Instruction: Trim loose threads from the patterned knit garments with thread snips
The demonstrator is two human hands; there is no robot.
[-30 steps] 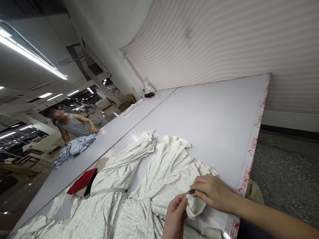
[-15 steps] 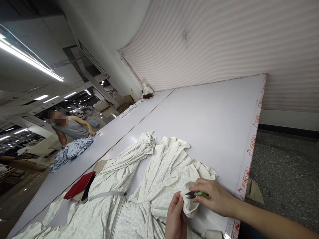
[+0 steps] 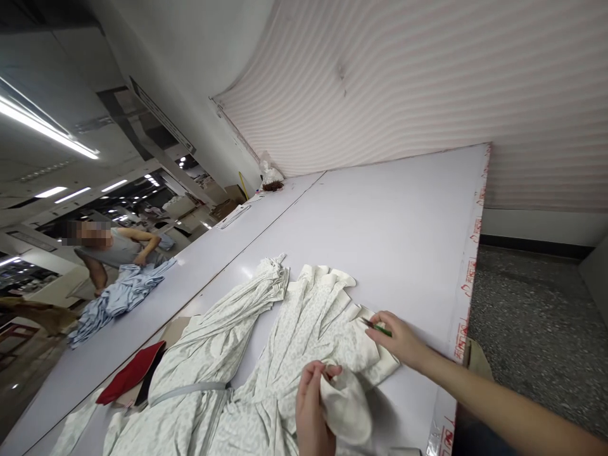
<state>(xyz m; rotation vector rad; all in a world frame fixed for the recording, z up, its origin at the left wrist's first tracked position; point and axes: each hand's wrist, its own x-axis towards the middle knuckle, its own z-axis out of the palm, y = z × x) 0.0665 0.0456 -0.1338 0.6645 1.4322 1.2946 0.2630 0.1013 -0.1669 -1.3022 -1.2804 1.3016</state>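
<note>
My left hand [image 3: 311, 402] pinches a cream-white piece of cloth [image 3: 350, 408] near the table's front edge. The cloth hangs rounded below my fingertips; whether it joins the garments behind cannot be made out. In my right hand [image 3: 398, 339] is a pair of thread snips [image 3: 381, 329] with green handles, the dark blades pointing left. That hand is over the pale edge of a bundle of white garments [image 3: 313, 329] with a grey-green print. Another printed bundle [image 3: 228, 316] lies to its left, with a grey strap [image 3: 190, 391] around it.
A long white table [image 3: 403, 221] stretches away, its right edge taped with red print. Red cloth [image 3: 132, 372] lies left of the bundles. Across the table, a person in a grey sleeveless top [image 3: 118, 250] handles blue cloth [image 3: 123, 294]. A plastic bag [image 3: 270, 171] stands at the far end.
My right hand with the snips has drawn away from the cloth in my left hand, upward. The left hand has shifted slightly left, and the cloth now hangs down. The view has turned slightly.
</note>
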